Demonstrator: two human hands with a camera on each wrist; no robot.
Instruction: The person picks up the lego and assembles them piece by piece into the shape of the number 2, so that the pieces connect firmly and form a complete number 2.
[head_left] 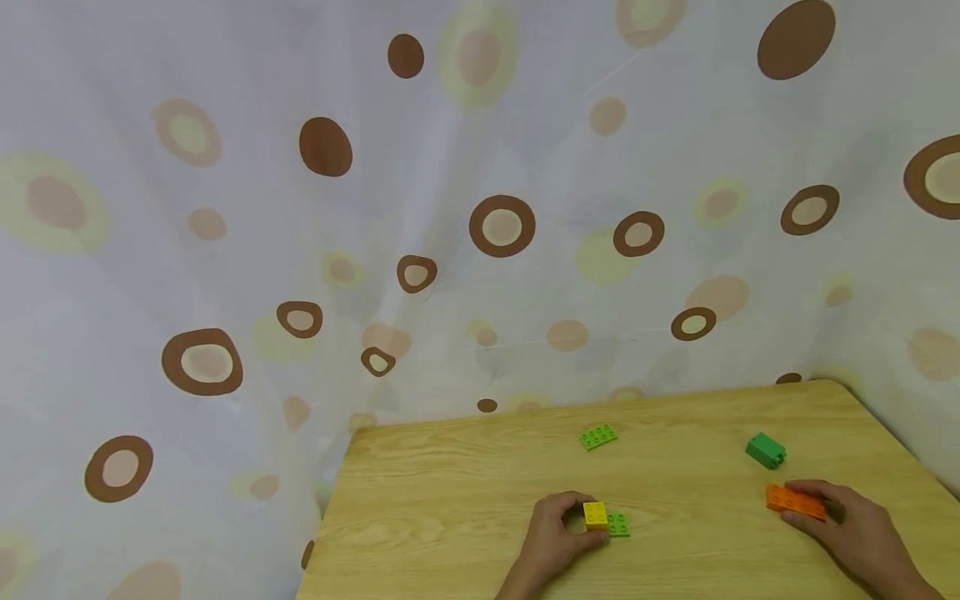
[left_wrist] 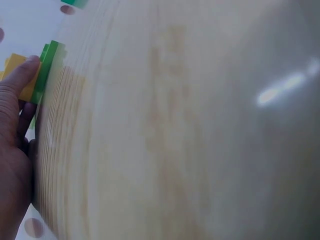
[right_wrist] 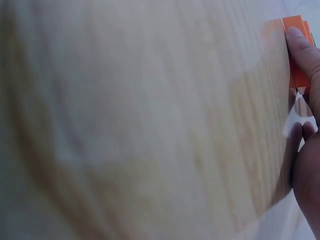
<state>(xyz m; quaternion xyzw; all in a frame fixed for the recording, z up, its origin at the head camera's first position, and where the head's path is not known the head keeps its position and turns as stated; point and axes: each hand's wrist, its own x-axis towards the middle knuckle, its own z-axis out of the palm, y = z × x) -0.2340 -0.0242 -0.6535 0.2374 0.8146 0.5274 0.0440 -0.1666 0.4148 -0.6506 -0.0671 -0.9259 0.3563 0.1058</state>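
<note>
My left hand (head_left: 553, 533) pinches a yellow square toy brick (head_left: 596, 515) between thumb and fingers. The yellow brick sits on one end of a flat light-green brick (head_left: 618, 525), whose studs show to its right. In the left wrist view the thumb lies along the side of the yellow brick (left_wrist: 29, 82), with the green brick (left_wrist: 46, 70) against its base. Over at the right, my right hand (head_left: 862, 529) grips a long orange brick (head_left: 791, 500) low at the tabletop. The thumb presses the near side of that orange brick (right_wrist: 294, 24) in the right wrist view.
Behind the right hand lies a dark-green brick (head_left: 766, 451), tipped on its side. Another flat light-green brick (head_left: 598, 437) is near the back edge of the wooden table (head_left: 450, 483). A curtain (head_left: 450, 150) with brown spots hangs behind the table and along its sides.
</note>
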